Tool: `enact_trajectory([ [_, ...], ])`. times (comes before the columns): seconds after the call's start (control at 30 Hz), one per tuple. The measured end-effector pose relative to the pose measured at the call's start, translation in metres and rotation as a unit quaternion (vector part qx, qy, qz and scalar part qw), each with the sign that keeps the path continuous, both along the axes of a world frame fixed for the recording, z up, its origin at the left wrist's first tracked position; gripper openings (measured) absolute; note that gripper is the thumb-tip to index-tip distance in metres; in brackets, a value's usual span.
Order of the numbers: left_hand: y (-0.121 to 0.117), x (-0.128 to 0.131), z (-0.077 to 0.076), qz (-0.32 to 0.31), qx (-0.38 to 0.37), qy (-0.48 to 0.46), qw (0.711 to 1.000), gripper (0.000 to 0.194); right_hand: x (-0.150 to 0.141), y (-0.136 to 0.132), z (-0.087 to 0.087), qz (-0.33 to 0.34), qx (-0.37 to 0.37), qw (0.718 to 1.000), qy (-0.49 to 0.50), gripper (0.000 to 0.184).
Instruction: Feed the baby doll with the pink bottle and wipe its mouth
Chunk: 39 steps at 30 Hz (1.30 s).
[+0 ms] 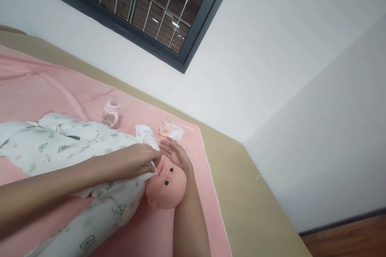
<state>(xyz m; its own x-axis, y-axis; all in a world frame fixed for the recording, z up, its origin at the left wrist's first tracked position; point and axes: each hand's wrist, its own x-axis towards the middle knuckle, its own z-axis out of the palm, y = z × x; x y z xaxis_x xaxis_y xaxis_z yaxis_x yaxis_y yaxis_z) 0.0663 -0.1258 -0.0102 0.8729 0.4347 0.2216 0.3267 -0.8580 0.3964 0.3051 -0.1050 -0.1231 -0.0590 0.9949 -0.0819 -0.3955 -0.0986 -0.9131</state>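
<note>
A baby doll [168, 194] lies on its back with its head to the right, dressed in a white onesie [120, 207] printed with green animals. Near the doll's mouth and chin, my left hand [145, 157] pinches the edge of the onesie's collar and pulls it up a little. My right hand [175, 152] is on the far side of the doll's head, its fingers stretched out and the forearm passing beside the crown. Whether its palm touches the head is hard to see.
A pink baby bottle [111, 113] with a handle stands beyond the doll. Farther right lies a small folded printed cloth [172, 130]. Everything rests on a pink blanket [208, 204] over a tan mat [244, 196], against a white wall with a barred window [183, 54].
</note>
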Motion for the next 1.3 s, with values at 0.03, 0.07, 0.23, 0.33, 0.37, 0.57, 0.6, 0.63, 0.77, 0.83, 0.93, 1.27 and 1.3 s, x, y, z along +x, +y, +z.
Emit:
enact_trajectory([
  [0.03,0.001,0.000,-0.002,-0.002,0.007,-0.005,1.000,0.013,0.000,0.000,0.000,0.000,0.001,1.000,-0.001,0.038],
  [0.07,0.001,0.000,-0.004,-0.003,0.016,-0.013,1.000,0.014,0.000,0.000,0.000,-0.001,0.001,1.000,-0.001,0.038],
  [0.23,0.007,0.002,-0.016,-0.003,0.067,-0.061,0.996,0.017,-0.001,-0.001,0.001,-0.002,-0.002,1.000,-0.007,0.038],
  [0.33,0.009,0.004,-0.016,-0.009,0.076,-0.060,0.995,0.019,0.000,-0.001,0.002,-0.006,-0.006,1.000,-0.012,0.038],
  [0.37,0.009,0.005,-0.016,-0.010,0.078,-0.062,0.995,0.019,0.000,-0.001,0.002,-0.007,-0.007,1.000,-0.013,0.038],
  [0.57,0.009,0.011,-0.021,-0.009,0.111,-0.100,0.989,0.021,0.001,0.001,-0.001,-0.009,-0.011,1.000,-0.002,0.038],
  [0.6,0.009,0.012,-0.023,-0.007,0.115,-0.104,0.988,0.021,0.001,0.002,-0.002,-0.011,-0.012,1.000,0.002,0.038],
  [0.63,0.009,0.013,-0.025,-0.005,0.117,-0.108,0.987,0.021,0.001,0.003,-0.003,-0.011,-0.012,1.000,0.006,0.038],
  [0.77,0.008,0.014,-0.029,0.000,0.125,-0.127,0.984,0.023,0.003,0.006,-0.003,-0.007,-0.016,1.000,0.014,0.041],
  [0.83,0.007,0.014,-0.029,-0.003,0.132,-0.135,0.982,0.024,0.003,0.007,-0.002,-0.006,-0.021,1.000,0.018,0.043],
  [0.93,0.007,0.014,-0.028,-0.009,0.134,-0.136,0.982,0.023,0.003,0.007,-0.001,-0.008,-0.024,0.999,0.022,0.046],
  [1.27,0.007,0.009,-0.017,-0.013,0.028,-0.119,0.992,0.024,0.001,0.005,-0.003,-0.013,-0.021,0.999,0.025,0.038],
  [1.3,0.006,0.009,-0.016,-0.018,0.016,-0.113,0.993,0.024,0.001,0.005,-0.003,-0.014,-0.021,0.999,0.022,0.039],
])
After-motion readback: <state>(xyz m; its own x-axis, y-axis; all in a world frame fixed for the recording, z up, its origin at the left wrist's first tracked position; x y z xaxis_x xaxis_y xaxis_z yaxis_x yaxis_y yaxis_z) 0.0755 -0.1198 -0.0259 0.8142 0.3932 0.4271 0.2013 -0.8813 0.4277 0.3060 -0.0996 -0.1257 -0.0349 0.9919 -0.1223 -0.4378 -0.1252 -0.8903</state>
